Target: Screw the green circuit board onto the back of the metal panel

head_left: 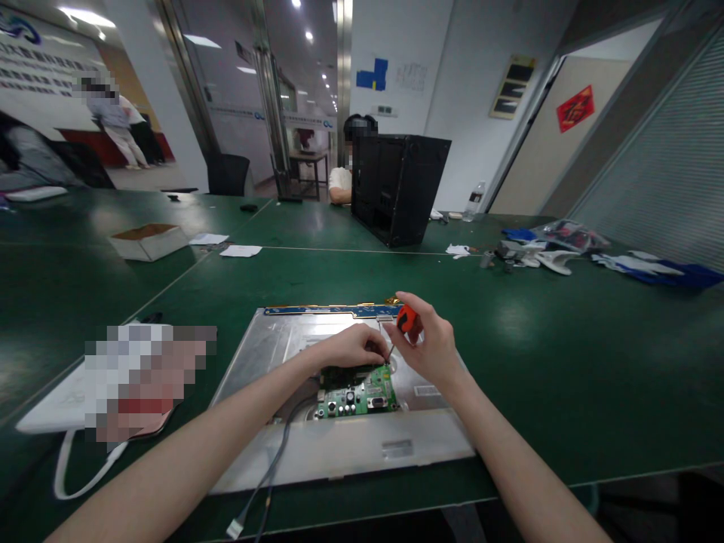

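A silver display panel [351,451] lies flat on the green table, its back side up. On it sits a green circuit board [362,392] with connectors and small capacitors. My right hand [427,339] is closed around a screwdriver [406,318] with an orange and black handle, its thin shaft slanting down to the board's upper right corner. There the fingertips of my left hand [359,347] are bent together close to the tip; what they pinch, if anything, is hidden. Dark cables [281,445] with a white plug run off the panel's near edge.
A black computer case [399,188] stands across the table before a seated person [340,185]. To the left lie a white device with a cable [65,467] and an open cardboard box [150,243]. Plastic bags and loose parts [543,245] are at right, near a bottle [473,202].
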Demonstrator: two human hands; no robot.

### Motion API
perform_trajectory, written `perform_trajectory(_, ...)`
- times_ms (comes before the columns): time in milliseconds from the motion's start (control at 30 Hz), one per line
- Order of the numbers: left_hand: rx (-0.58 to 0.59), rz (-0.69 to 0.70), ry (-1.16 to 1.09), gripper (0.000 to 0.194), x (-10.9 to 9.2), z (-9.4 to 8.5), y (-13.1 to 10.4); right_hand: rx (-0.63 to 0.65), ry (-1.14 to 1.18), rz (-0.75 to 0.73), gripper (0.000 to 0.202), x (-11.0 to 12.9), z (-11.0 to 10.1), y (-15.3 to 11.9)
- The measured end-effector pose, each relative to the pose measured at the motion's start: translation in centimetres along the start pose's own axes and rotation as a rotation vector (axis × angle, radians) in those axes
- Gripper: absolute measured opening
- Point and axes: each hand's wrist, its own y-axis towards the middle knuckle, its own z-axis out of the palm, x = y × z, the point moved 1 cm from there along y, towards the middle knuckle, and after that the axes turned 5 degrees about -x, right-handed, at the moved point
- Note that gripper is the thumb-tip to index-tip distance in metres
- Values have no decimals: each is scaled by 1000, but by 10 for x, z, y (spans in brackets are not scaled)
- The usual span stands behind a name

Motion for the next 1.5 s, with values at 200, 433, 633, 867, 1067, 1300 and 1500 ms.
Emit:
perform_trajectory(200, -14, 6, -23, 11, -1, 0, 0, 56, 54, 21, 48, 2, -4, 0)
perform_trajectory(433, 11, -14, -23, 11, 0, 0, 0, 75, 108, 55, 55, 2, -4, -1)
perform_trajectory(633, 11, -7, -15, 13, 1, 1, 0, 27, 50, 54, 49, 3, -2, 0)
perform_trajectory(867, 10, -17, -10, 12, -2, 0, 0, -32, -10, 14, 40, 1, -2, 1)
perform_trajectory(1067, 7, -8, -26, 11, -2, 0, 0, -14, 3, 16, 42, 2, -2, 2)
perform_trajectory(1300, 3, -6, -19, 11, -1, 0, 0, 55, 118, 51, 48, 5, -6, 2)
perform_trajectory(1500, 14, -20, -47, 13, 3, 1, -1, 66, 128, 58, 50, 5, -7, 2)
